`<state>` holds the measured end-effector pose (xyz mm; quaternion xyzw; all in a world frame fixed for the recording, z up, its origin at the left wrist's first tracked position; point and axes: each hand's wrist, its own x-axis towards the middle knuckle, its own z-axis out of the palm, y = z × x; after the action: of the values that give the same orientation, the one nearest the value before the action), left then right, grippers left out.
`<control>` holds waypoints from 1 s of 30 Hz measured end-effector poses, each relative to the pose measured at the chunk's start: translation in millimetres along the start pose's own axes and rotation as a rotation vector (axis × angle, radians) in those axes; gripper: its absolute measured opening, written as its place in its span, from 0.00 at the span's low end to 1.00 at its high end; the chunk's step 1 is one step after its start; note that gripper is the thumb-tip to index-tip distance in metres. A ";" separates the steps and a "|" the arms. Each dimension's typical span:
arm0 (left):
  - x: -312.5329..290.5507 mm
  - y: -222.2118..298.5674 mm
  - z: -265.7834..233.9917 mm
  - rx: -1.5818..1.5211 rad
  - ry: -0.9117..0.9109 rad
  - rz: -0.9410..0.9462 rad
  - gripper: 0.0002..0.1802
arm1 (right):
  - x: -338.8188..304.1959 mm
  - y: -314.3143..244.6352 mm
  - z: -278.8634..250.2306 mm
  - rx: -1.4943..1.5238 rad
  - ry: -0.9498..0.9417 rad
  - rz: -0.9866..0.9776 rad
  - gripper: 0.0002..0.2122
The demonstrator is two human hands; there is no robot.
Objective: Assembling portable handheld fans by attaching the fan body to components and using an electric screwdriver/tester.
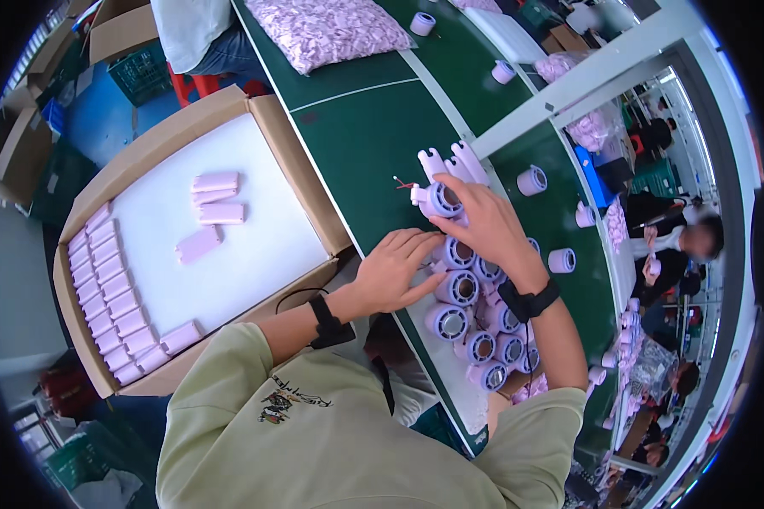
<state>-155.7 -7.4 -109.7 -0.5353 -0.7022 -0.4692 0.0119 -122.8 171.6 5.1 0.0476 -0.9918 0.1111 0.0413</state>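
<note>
My right hand (pixel 484 222) has its fingers curled round a lilac ring-shaped fan head (pixel 442 200), with a small stub and a thin red wire at its left. My left hand (pixel 392 270) lies palm down just below, fingers stretched and thumb apart, its tips at the edge of a cluster of similar fan heads (pixel 459 288). Whether those tips touch a fan head is hard to tell. Beyond my right hand lie several pale lilac handle pieces (pixel 465 159) with notched ends, partly hidden by the fingers.
At left, a cardboard box (pixel 272 144) holds rows of pink handle shells (pixel 115 297) and several loose ones on a white sheet. A bag of pink parts (pixel 331 30) lies on the green table (pixel 356 127). More fan heads (pixel 532 180) stand beyond a metal frame post (pixel 569 81). People sit farther right.
</note>
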 end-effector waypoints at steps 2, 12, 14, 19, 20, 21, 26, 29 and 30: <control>-1.2 -1.5 -0.6 0.008 0.025 -0.007 0.30 | -0.7 -0.4 -1.2 0.016 0.017 0.036 0.26; 14.6 10.6 -8.1 -0.010 0.279 -0.070 0.29 | -15.9 16.7 -2.8 0.025 -0.098 -0.009 0.25; 31.0 4.1 1.2 -0.155 0.211 -0.071 0.29 | -27.7 19.6 3.3 -0.006 -0.006 -0.039 0.24; 57.1 -9.3 8.0 -0.400 -0.050 -0.123 0.28 | -80.1 -16.5 -39.8 -0.071 0.366 0.173 0.23; 56.0 -12.5 9.7 -0.350 -0.027 -0.079 0.28 | -103.1 -30.3 -56.5 -0.051 0.406 0.265 0.23; 53.8 -15.4 11.4 -0.301 -0.003 -0.035 0.27 | -134.5 -45.6 -67.7 -0.030 0.445 0.355 0.23; 57.4 -13.1 23.5 -0.175 -0.048 0.100 0.26 | -292.6 -152.6 -41.2 0.327 1.168 0.965 0.12; 62.0 -16.0 22.2 -0.154 -0.043 0.058 0.26 | -357.1 -197.5 4.6 0.248 1.239 1.298 0.09; 67.7 -17.7 22.1 -0.183 -0.085 0.087 0.26 | -367.8 -201.1 11.9 0.274 1.267 1.341 0.09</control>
<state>-187.3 57.8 -98.3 -0.5834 -0.6324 -0.5075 -0.0466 262.1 5.1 3.0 -0.6001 -0.5828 0.2332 0.4958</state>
